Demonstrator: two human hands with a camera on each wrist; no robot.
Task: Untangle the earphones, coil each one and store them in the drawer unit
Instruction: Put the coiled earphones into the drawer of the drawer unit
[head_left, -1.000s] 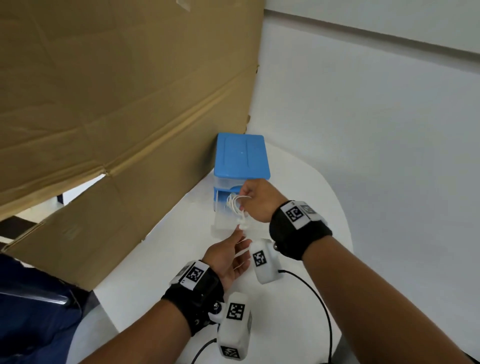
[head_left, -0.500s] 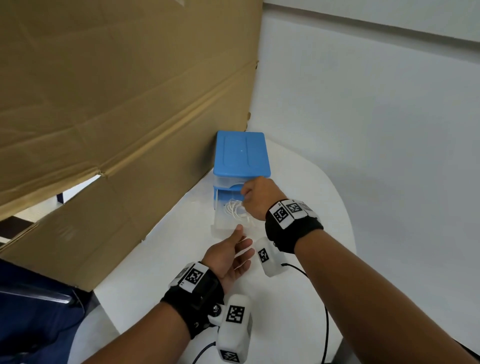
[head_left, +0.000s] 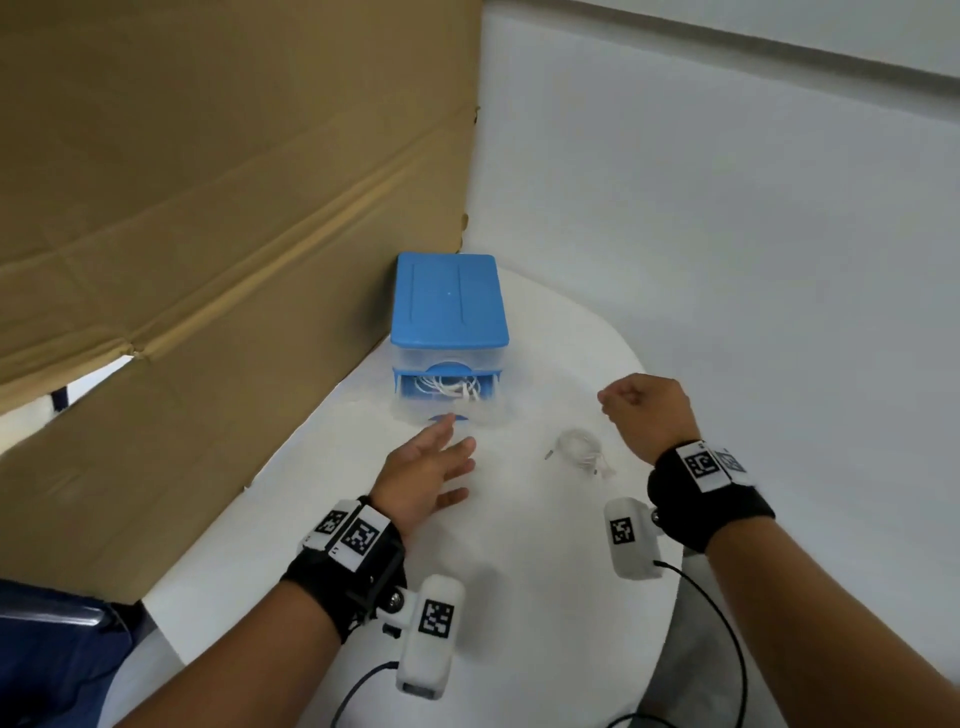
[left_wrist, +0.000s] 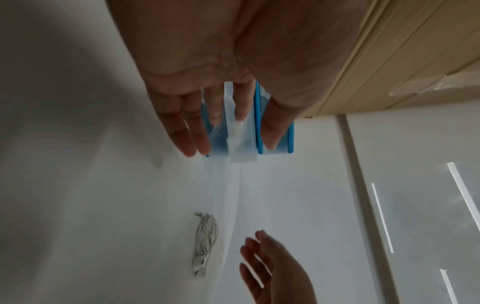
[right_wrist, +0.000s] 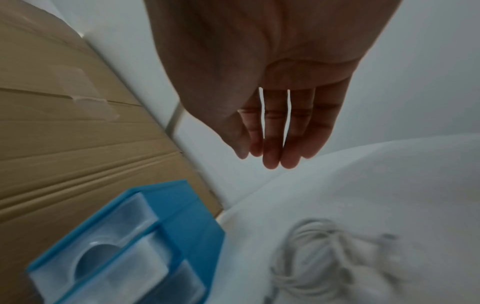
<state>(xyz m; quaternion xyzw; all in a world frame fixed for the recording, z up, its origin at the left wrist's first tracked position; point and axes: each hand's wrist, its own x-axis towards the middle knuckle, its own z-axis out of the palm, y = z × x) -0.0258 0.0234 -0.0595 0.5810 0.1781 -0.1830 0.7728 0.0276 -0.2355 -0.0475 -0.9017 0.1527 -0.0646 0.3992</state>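
The drawer unit (head_left: 449, 301) has a blue top and clear drawers and stands against the cardboard. Its lower drawer (head_left: 415, 410) is pulled out, with one white coiled earphone (head_left: 447, 387) lying inside. A second coiled earphone (head_left: 576, 449) lies on the white table to the right of the drawer. My left hand (head_left: 441, 457) reaches palm down with straight fingers (left_wrist: 187, 131) to the drawer's front; I cannot tell whether it touches. My right hand (head_left: 639, 410) hovers right of the loose coil (right_wrist: 324, 257), fingers (right_wrist: 272, 144) relaxed and holding nothing.
A large cardboard sheet (head_left: 208, 260) walls off the left side behind the unit. A white wall (head_left: 727, 234) stands at the back and right. The round white table (head_left: 519, 571) ends in a curved edge at the right. Black camera cables (head_left: 722, 623) trail near my wrists.
My right hand let go of the coil in the lower drawer and drew away to the right. My left hand turned palm down and reached forward to the drawer front.
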